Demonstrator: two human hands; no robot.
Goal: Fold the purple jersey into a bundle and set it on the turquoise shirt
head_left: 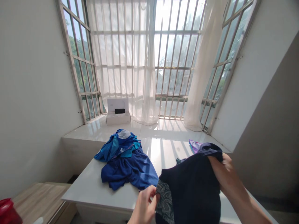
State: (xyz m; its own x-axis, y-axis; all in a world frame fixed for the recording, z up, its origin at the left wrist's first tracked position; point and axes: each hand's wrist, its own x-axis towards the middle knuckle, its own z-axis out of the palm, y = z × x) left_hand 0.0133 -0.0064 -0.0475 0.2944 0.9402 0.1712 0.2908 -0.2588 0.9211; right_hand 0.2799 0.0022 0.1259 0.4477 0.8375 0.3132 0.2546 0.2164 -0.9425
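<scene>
A dark navy garment (191,189) with a grey paisley-patterned panel hangs between my hands above the front of the white table (86,186). My left hand (147,200) pinches its edge beside the patterned panel. At the upper right my right hand (225,165) is partly hidden by the cloth, with the fabric bunched over it. A heap of blue and teal clothes (130,165) lies on the table to the left. Behind the navy garment a purple and white patterned cloth (194,145) shows in part.
An opened white box (118,118) with a black object (120,111) stands on the sill. White curtains (144,77) hang before barred windows. At lower left are a wooden surface (35,199) and a red item (9,212). Walls rise on both sides.
</scene>
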